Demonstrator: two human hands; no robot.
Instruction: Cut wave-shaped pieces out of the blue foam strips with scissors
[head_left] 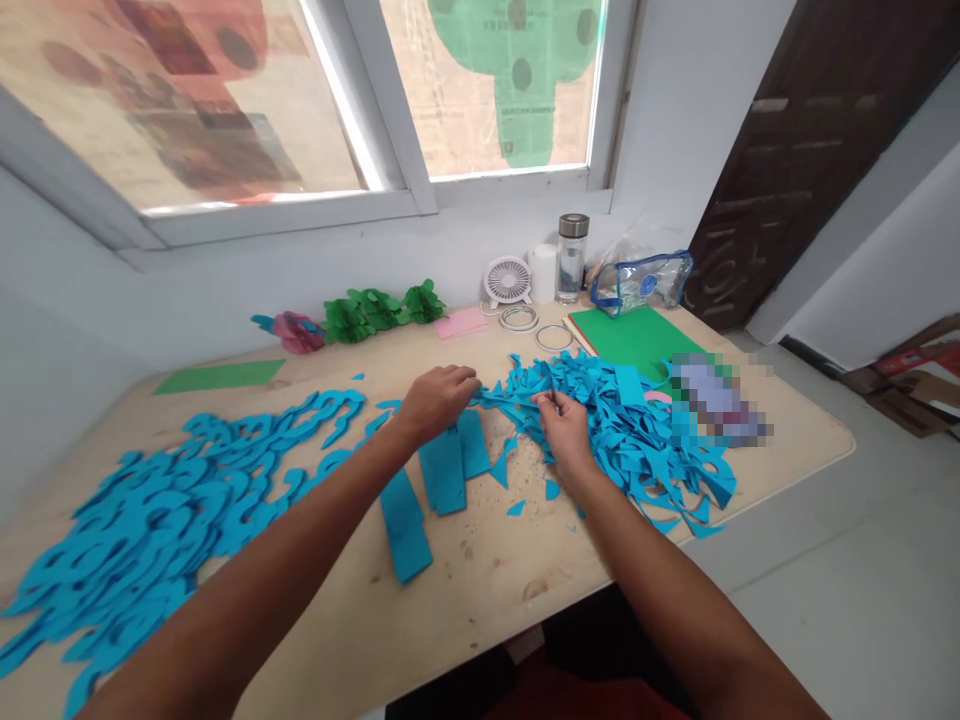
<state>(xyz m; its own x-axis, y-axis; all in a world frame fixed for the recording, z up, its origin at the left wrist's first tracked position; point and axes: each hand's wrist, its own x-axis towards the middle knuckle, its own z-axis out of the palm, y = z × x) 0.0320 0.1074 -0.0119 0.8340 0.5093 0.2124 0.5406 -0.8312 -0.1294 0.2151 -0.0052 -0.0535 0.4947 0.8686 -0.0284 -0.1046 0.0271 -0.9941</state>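
Left hand point(444, 395) pinches blue paper point(501, 397) beside the offcut pile point(645, 430); right hand point(566, 430) grips a dark tool point(554, 393), perhaps scissors. Uneven pulling could tear the paper.

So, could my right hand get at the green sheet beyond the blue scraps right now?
Probably yes: the right hand would need to pass over the blue scraps, but most of the green sheet looks uncovered from above.

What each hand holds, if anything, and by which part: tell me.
The left hand pinches blue paper by its left end; what the right hand holds, if anything, cannot be told.
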